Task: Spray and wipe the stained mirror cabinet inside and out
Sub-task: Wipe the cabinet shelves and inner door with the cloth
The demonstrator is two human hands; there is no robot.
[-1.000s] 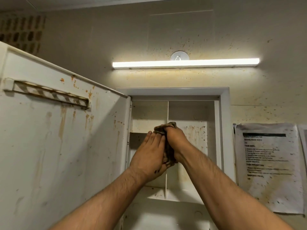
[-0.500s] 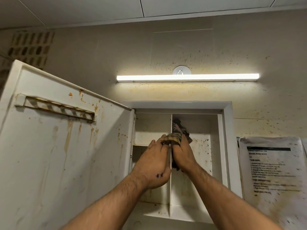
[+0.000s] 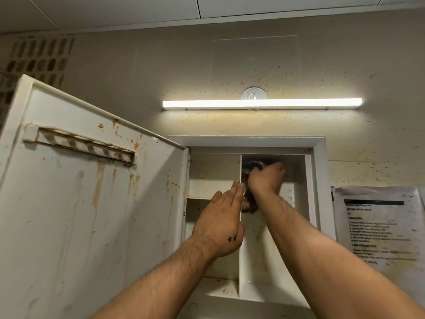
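Observation:
The white mirror cabinet (image 3: 319,171) hangs open on the wall, split by a vertical divider (image 3: 240,254). Its door (image 3: 92,215) swings out to the left, its inner face streaked with brown drips. My right hand (image 3: 266,178) is shut on a dark, dirty cloth (image 3: 249,166) and presses it high in the right compartment, near the top. My left hand (image 3: 220,224) lies flat against the divider's left side, fingers together and straight, holding nothing. A shelf (image 3: 210,197) crosses the left compartment.
A lit strip light (image 3: 262,103) is mounted on the spattered wall above the cabinet. A stained printed sheet (image 3: 377,226) hangs to the right of the frame. A striped bar (image 3: 82,146) sits on the upper part of the door.
My right hand has carried the cloth up from the divider's edge into the top of the right compartment. My left hand has stayed by the divider. The camera has tilted upward.

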